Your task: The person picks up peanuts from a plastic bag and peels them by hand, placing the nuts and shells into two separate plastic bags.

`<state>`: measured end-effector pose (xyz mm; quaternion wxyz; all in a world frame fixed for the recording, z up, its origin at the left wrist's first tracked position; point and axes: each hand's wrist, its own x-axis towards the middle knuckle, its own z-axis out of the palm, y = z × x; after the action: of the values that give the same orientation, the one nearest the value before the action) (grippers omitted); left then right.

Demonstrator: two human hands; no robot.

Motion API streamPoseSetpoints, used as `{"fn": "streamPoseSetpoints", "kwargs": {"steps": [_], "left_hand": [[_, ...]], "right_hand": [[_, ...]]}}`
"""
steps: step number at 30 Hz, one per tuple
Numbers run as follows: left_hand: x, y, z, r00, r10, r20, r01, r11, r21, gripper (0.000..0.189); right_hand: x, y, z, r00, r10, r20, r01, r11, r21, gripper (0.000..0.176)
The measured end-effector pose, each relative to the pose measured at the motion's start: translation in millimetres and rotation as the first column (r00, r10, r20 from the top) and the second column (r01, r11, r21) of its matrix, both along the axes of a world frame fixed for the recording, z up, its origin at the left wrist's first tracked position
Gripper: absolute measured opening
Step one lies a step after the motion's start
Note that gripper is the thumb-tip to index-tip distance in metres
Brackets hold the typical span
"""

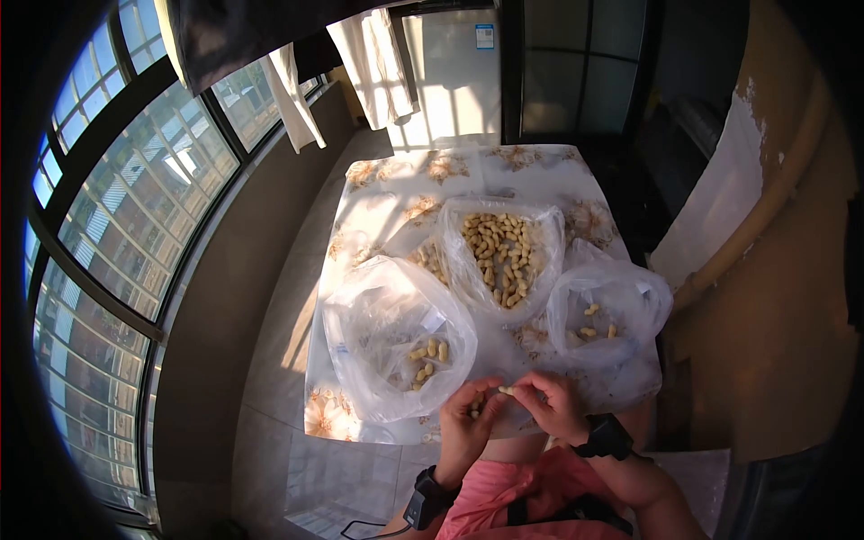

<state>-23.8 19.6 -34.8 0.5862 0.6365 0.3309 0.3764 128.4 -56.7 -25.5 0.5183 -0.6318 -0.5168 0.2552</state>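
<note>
1. Black plastic wrist device point(422, 506) on the left arm, pink cloth shorts point(481, 493) beside it.
2. Left hand point(466, 427) is curled around a few tan, bumpy-shelled peanuts point(475, 410).
3. Right hand point(551, 407) has 1 pale tan peanut point(507, 391) pinched, right by the left fingertips.
4. Now the 3 open, see-through plastic bags on the white, orange-flowered tablecloth point(328, 421): left bag point(360, 355) has some peanuts, middle bag point(463, 279) a big pile, right bag point(643, 310) 3 visible.
</note>
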Motion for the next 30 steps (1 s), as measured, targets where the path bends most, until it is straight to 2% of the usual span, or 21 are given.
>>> {"fn": "streamPoseSetpoints", "kwargs": {"steps": [6,9,11,15,18,30], "left_hand": [[-0.8,0.5,2.0,0.999,-0.018,-0.038,0.016,0.998,-0.054,0.015],[0.9,0.9,0.2,1.0,-0.006,-0.029,0.006,1.0,-0.023,0.013],[0.2,1.4,1.8,0.999,-0.012,-0.048,0.011,1.0,-0.022,0.012],[-1.3,2.4,0.9,0.995,-0.03,-0.093,0.026,0.999,-0.042,0.011],[-0.7,2.0,-1.0,0.996,0.003,-0.095,-0.002,1.0,0.015,0.012],[-1.6,2.7,0.1,0.996,-0.013,-0.088,0.013,1.0,0.001,0.014]], "right_hand": [[0.0,0.5,0.0,1.0,0.007,0.013,-0.008,1.0,0.014,0.012],[-2.5,2.0,3.4,1.0,-0.002,-0.007,0.002,1.0,0.008,0.014],[-4.4,2.6,3.7,0.996,-0.012,-0.087,0.014,1.0,0.024,0.019],[-0.6,1.3,-1.7,0.999,0.02,-0.048,-0.017,0.998,0.056,0.02],[0.0,1.0,-1.4,0.999,0.018,-0.036,-0.016,0.999,0.043,0.018],[1.7,0.3,-2.8,0.999,0.03,-0.037,-0.03,1.0,-0.006,0.013]]}}
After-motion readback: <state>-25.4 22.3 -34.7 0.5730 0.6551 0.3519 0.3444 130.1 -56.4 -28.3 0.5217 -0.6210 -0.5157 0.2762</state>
